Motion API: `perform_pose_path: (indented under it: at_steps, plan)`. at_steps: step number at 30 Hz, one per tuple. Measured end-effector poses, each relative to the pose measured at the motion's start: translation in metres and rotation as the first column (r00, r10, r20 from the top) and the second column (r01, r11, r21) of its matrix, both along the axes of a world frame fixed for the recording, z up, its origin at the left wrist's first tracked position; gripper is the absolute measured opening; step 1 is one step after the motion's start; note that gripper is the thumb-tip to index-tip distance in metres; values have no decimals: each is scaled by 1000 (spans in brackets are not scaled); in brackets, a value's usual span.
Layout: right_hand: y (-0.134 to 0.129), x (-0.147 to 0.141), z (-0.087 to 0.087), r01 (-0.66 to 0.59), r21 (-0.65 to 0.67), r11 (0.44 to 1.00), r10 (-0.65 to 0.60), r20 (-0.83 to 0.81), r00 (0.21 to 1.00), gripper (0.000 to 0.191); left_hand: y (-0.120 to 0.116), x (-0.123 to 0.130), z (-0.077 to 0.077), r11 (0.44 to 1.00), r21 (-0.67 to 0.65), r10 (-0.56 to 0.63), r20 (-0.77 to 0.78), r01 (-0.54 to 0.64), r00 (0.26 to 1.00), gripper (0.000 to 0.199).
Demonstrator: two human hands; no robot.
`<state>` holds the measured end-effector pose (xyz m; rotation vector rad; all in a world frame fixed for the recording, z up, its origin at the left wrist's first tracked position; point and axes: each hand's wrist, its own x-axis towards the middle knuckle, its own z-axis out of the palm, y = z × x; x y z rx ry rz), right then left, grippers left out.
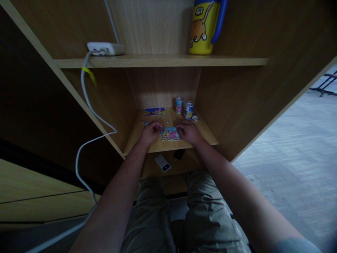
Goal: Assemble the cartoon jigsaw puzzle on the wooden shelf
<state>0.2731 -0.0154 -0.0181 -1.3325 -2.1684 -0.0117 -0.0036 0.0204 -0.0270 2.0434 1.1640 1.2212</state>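
A partly assembled jigsaw puzzle point(170, 134) with yellow and pink cartoon figures lies on the shelf board between my two hands. My left hand point(152, 132) is at its upper left edge, thumb and fingers drawn together; whatever they hold is too small to make out. At the right edge, my right hand point(188, 132) has its fingers curled down against the puzzle, and the fingertips are partly hidden. A few loose puzzle pieces point(166, 121) lie just beyond the puzzle, and more pieces point(145, 122) are beyond my left hand. A blue picture card point(154, 111) lies at the back left.
Two small cartoon-printed cans point(179, 105) point(189, 110) stand at the back right, beside a round lid point(195, 118). A yellow mug point(202, 30) and a white device point(105, 49) sit on the upper shelf. A white cable point(78, 161) hangs left. Below lies a phone point(162, 163).
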Motion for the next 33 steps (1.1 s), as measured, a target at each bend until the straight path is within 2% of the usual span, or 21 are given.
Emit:
perform_pose_path:
  at_steps: [3, 7, 12, 18, 24, 30, 33]
  plan:
    - [3, 0, -3, -16, -9, 1000, 16, 18, 1000, 26, -4, 3, 1, 999, 23, -40, -78, 42, 996, 8]
    - [3, 1, -1, 48, -75, 996, -46, 26, 999, 22, -8, 8, 4, 988, 98, -99, -194, 120, 976, 8]
    - [2, 1, 5, 69, -129, 989, -64, 47, 997, 20, -7, 10, 6, 970, 112, -185, -243, 217, 952, 24]
    - [1, -1, 6, 113, -193, 975, -103, 59, 993, 23, -7, 10, 7, 970, 104, -190, -244, 220, 951, 26]
    - [0, -3, 7, 154, -172, 973, -139, 96, 986, 28, -9, 11, 9, 964, 111, -205, -263, 241, 943, 24]
    - [-2, -6, 8, 339, -169, 925, -317, 144, 937, 39, -12, 11, 10, 967, 90, -210, -244, 237, 947, 22]
    - [0, -6, 7, 363, -180, 914, -346, 119, 931, 36, -11, 11, 10, 966, 111, -198, -260, 233, 945, 20]
